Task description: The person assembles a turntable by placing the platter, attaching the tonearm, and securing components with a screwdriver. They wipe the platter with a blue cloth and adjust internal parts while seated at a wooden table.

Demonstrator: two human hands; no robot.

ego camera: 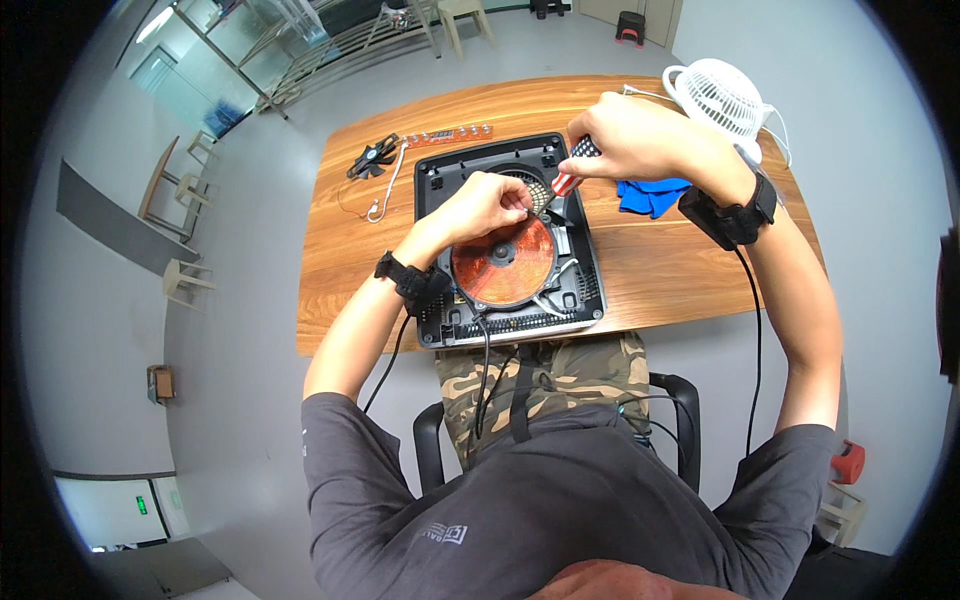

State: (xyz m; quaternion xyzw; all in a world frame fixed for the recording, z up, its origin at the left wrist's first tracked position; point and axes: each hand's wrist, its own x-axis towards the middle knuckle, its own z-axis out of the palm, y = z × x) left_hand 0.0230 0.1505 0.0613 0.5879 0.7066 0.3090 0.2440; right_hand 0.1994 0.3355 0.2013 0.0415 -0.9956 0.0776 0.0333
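Note:
My right hand (616, 142) grips a screwdriver (568, 183) by its red, white and blue handle, tilted so the shaft points down and left. The tip is near the far edge of a copper induction coil (487, 274). My left hand (491, 201) hovers over that same edge with thumb and fingertips pinched together beside the screwdriver tip. Whether they hold anything is too small to tell. The coil sits inside the black open housing of an induction cooker (583, 306), over the near half. Behind the coil, a round vent grille (538, 196) is partly covered by my hands.
Left of the housing lie a small black cooling fan (373, 157) and an orange circuit board (450, 136) with a white cable. A blue cloth (651, 198) and a white desk fan (718, 97) are on the right. Black cables (484, 375) hang near my lap.

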